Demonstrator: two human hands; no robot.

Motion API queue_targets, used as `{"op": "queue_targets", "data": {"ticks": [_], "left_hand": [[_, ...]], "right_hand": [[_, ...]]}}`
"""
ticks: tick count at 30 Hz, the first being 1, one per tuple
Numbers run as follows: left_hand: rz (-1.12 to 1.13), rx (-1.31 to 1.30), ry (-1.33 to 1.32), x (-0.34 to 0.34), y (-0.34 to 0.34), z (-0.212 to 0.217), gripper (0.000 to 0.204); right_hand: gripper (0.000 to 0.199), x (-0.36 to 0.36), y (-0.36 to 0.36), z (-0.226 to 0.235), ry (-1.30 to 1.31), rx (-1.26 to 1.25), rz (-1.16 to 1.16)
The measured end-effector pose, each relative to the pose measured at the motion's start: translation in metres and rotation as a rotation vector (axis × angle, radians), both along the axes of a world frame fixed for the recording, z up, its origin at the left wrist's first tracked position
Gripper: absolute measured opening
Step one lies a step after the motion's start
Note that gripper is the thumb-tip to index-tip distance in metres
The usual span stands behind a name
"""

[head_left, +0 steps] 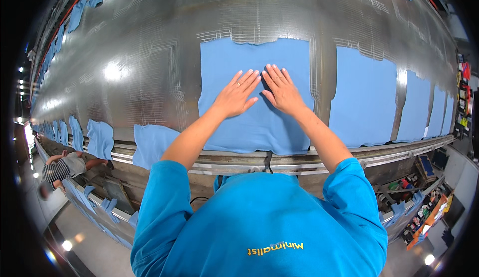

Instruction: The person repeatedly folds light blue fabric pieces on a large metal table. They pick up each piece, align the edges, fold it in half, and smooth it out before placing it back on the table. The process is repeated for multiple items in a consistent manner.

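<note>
A light blue cut fabric panel [254,127] lies spread on the long dark grey table [149,72] in front of me, its lower edge along the near rail. My left hand [238,93] rests flat on the panel, fingers stretched up toward its middle, a ring on one finger. Beside it my right hand [283,90] also lies flat on the cloth, fingers extended. The two hands nearly meet at the fingertips. Neither grips anything. Pale outline marks frame the panel on the tabletop.
More blue panels, such as one to the right [363,97], lie flat in a row. To the left, fabric pieces [153,142] hang over the near metal rail [239,166]. Others hang along the far edge. A person [65,167] stands in the aisle at left. Shelves with containers [424,217] stand at lower right.
</note>
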State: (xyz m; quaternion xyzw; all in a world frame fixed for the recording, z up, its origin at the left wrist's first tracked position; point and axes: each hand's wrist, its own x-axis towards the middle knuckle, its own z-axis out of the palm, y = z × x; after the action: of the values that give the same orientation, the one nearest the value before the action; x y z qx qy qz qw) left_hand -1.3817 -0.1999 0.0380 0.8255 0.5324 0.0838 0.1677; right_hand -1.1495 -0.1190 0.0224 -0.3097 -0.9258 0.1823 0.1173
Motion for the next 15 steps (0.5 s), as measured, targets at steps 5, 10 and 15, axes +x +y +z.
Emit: {"op": "queue_targets", "data": {"ticks": [5,10,15], "left_hand": [[-0.037,0.013,0.057,-0.017,0.057,-0.016,0.073],[-0.031,0.026,0.041,-0.027,0.091,-0.024,0.073],[0.22,0.108,0.053,-0.036,0.106,-0.029,0.072]], "right_hand": [[0.068,-0.011,0.052,-0.005,-0.045,0.05,0.033],[0.071,-0.023,0.086,-0.014,-0.096,0.107,0.048],[0.071,-0.035,0.09,-0.012,-0.116,0.106,0.011]]}}
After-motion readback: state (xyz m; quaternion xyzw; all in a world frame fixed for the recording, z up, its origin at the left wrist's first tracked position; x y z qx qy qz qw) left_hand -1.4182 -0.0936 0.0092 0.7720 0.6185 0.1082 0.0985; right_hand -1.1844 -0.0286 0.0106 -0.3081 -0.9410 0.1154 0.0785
